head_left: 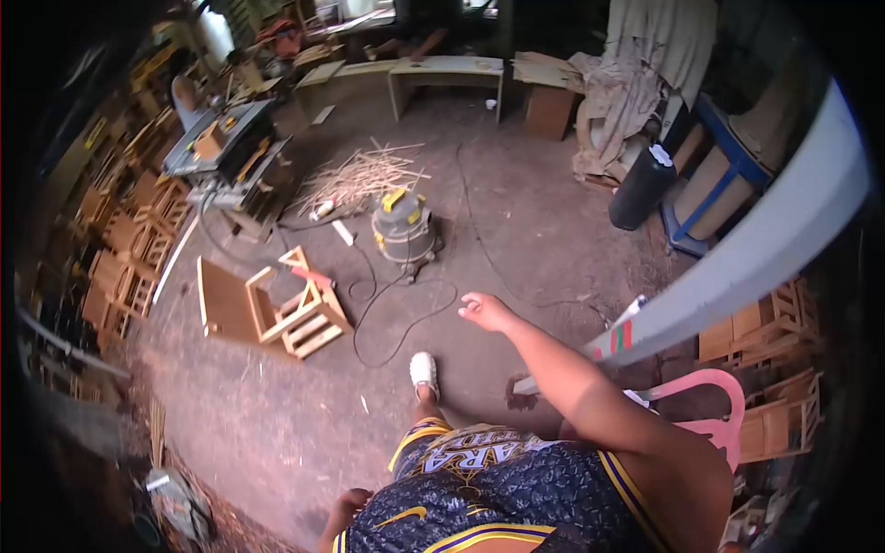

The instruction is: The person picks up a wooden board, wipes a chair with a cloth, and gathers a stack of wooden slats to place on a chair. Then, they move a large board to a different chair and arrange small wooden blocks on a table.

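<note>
My right hand is stretched out over the floor at mid-view, its fingers loosely bent and slightly apart, with nothing visible in it. Low in the view, my left hand hangs beside the patterned shorts, its fingers mostly hidden. A grey and yellow shop vacuum stands beyond my right hand, its dark hose and cord looping over the floor. Left of it, a wooden chair lies tipped over, with an orange-red object on its frame. One white shoe shows below.
Thin wooden sticks lie piled behind the vacuum. A table saw stands upper left, with a person behind it. Stacked wooden chairs line the left. A grey post and pink plastic chair are at right.
</note>
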`<action>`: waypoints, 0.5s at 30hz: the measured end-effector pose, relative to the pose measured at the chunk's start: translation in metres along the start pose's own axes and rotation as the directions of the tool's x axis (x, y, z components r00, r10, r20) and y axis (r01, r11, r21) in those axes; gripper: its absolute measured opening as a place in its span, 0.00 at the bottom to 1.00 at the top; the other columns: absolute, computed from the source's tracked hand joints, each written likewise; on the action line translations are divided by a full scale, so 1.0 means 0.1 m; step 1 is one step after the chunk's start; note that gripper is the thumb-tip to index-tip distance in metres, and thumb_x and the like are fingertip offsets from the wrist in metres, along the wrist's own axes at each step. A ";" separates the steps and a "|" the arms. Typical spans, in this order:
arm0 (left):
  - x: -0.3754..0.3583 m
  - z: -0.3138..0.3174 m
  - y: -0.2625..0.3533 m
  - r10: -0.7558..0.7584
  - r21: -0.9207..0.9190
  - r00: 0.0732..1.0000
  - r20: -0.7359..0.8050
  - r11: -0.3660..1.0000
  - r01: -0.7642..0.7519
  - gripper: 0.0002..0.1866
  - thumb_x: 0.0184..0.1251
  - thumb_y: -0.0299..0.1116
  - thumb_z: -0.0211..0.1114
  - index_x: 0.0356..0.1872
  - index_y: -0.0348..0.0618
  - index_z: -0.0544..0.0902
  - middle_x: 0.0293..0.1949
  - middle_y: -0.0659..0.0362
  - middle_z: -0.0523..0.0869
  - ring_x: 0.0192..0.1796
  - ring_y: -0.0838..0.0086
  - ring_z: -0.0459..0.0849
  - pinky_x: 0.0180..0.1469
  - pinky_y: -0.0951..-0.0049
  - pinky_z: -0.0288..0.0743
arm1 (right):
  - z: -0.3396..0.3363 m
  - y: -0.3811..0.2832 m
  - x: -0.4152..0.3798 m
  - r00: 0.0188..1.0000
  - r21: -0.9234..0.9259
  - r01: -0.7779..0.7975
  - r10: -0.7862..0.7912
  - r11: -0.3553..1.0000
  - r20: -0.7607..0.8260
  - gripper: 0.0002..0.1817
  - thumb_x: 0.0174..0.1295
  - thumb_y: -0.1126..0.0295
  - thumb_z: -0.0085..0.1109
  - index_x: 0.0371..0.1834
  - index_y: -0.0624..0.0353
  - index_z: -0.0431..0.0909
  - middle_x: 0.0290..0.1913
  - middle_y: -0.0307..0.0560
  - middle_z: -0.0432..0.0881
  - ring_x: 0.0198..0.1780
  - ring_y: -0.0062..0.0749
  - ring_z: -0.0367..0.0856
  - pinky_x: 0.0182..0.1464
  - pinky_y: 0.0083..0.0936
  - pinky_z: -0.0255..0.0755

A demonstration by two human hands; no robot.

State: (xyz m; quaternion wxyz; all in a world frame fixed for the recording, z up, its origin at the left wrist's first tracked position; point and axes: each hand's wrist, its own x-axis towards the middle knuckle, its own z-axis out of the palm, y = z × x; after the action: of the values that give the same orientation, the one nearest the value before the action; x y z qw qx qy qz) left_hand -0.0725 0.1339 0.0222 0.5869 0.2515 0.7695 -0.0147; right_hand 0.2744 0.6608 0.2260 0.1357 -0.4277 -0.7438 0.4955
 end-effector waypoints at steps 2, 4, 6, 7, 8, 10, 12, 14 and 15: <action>0.81 -0.23 0.95 0.097 0.046 0.994 0.050 0.994 -0.100 0.22 0.65 0.50 0.55 0.48 0.41 0.79 0.33 0.52 0.83 0.29 0.65 0.82 0.29 0.68 0.77 | -0.44 0.48 0.71 0.997 -0.206 -0.060 0.047 0.977 -0.068 0.28 0.59 0.54 0.60 0.54 0.65 0.72 0.48 0.55 0.80 0.49 0.39 0.80 0.52 0.32 0.72; 1.16 -0.77 1.59 0.141 0.104 0.987 0.080 0.983 -0.149 0.23 0.65 0.50 0.55 0.49 0.41 0.79 0.33 0.52 0.83 0.29 0.65 0.82 0.29 0.68 0.77 | -0.62 1.41 1.07 0.997 -0.541 -0.076 0.054 0.837 -0.057 0.30 0.59 0.50 0.57 0.55 0.65 0.72 0.51 0.59 0.79 0.53 0.45 0.77 0.55 0.34 0.70; 1.38 -1.53 2.40 0.274 0.188 0.960 0.062 0.941 -0.281 0.24 0.64 0.52 0.55 0.46 0.40 0.80 0.33 0.52 0.84 0.29 0.64 0.82 0.29 0.67 0.77 | -1.08 1.47 0.86 0.919 -0.439 -0.343 0.394 0.830 0.027 0.31 0.58 0.46 0.56 0.54 0.64 0.74 0.57 0.60 0.74 0.61 0.48 0.70 0.62 0.34 0.63; 1.42 -2.08 3.11 0.381 0.257 0.924 0.041 0.889 -0.378 0.25 0.64 0.54 0.55 0.44 0.40 0.81 0.34 0.52 0.84 0.28 0.63 0.82 0.29 0.66 0.76 | -1.23 1.69 0.77 0.876 -0.367 -0.458 0.481 0.810 -0.031 0.32 0.56 0.46 0.58 0.53 0.64 0.75 0.54 0.61 0.76 0.59 0.48 0.73 0.60 0.34 0.66; 1.55 -2.43 3.66 0.328 0.128 0.939 -0.104 0.941 -0.314 0.26 0.62 0.54 0.57 0.43 0.39 0.81 0.38 0.48 0.84 0.35 0.56 0.83 0.37 0.62 0.77 | -1.38 1.95 0.71 0.864 -0.382 -0.489 0.495 0.784 -0.091 0.31 0.54 0.46 0.60 0.49 0.64 0.77 0.50 0.60 0.79 0.53 0.49 0.77 0.55 0.36 0.70; 1.91 -3.28 4.80 0.480 0.361 0.874 -0.077 0.830 -0.425 0.27 0.61 0.50 0.60 0.53 0.38 0.77 0.51 0.45 0.80 0.55 0.53 0.77 0.56 0.62 0.69 | -1.65 2.30 0.50 0.865 -0.089 -0.493 0.475 0.866 -0.163 0.24 0.55 0.50 0.61 0.41 0.61 0.79 0.39 0.55 0.82 0.37 0.45 0.81 0.40 0.34 0.74; 2.22 -3.85 5.92 0.579 0.292 0.807 -0.117 0.797 -0.529 0.23 0.61 0.43 0.58 0.54 0.40 0.76 0.44 0.52 0.82 0.45 0.65 0.78 0.47 0.69 0.71 | -1.95 2.55 0.34 0.799 0.166 -0.528 0.553 0.833 -0.235 0.19 0.56 0.54 0.60 0.39 0.59 0.79 0.33 0.50 0.82 0.32 0.38 0.80 0.34 0.31 0.73; 2.62 -4.32 7.06 0.684 0.149 0.715 -0.146 0.729 -0.668 0.20 0.61 0.36 0.56 0.54 0.42 0.75 0.37 0.60 0.83 0.36 0.77 0.79 0.37 0.76 0.73 | -2.25 2.50 0.40 0.634 0.449 -0.545 0.699 0.708 -0.332 0.15 0.58 0.59 0.59 0.42 0.57 0.78 0.33 0.44 0.81 0.30 0.31 0.78 0.32 0.27 0.73; 2.03 -4.30 7.77 0.629 -0.035 0.750 -0.203 0.761 -0.648 0.20 0.64 0.39 0.55 0.53 0.39 0.75 0.37 0.62 0.82 0.36 0.76 0.79 0.37 0.75 0.73 | -2.41 2.56 0.51 0.596 0.558 -0.478 0.717 0.678 -0.361 0.13 0.59 0.61 0.59 0.43 0.56 0.78 0.32 0.42 0.80 0.30 0.27 0.78 0.30 0.25 0.73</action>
State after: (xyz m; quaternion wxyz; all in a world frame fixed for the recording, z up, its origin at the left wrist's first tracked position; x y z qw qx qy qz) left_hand -0.1811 1.0243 0.1825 0.4971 0.4687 0.6863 0.2493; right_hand 0.5233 0.8867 0.1099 0.2512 -0.7430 -0.3577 0.5069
